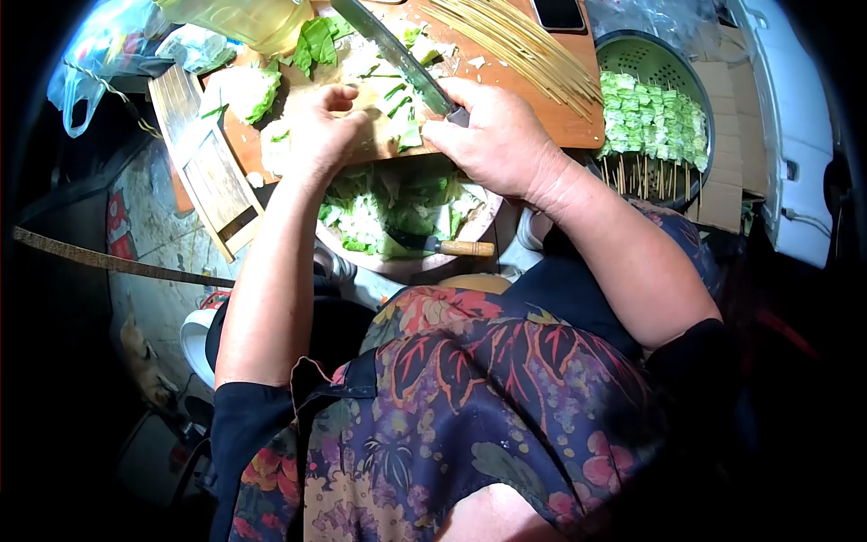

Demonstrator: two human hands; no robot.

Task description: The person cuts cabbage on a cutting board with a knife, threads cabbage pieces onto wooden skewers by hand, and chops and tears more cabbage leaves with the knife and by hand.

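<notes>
My right hand [497,135] grips the dark handle of a knife [393,59], whose long blade slants up and left over the wooden cutting board [379,140]. To the left, my left hand [327,126] hovers at the board's near side, thumb and curled fingers apart, with nothing visible between them. Green and pale leaf pieces [316,45] lie scattered around the blade, and a larger leafy piece [257,93] sits left of my left hand. Below the board's edge, a basin [429,265] holds cut leaves and another knife with a wooden handle [465,247].
Bamboo skewers [515,45] and a phone [560,13] lie on the brown tabletop [578,131]. A colander [641,54] at right holds skewered leaves [650,122]. A wooden slatted frame [212,172] leans at left, near plastic bags [99,68]. Cardboard [722,144] lies beyond the colander.
</notes>
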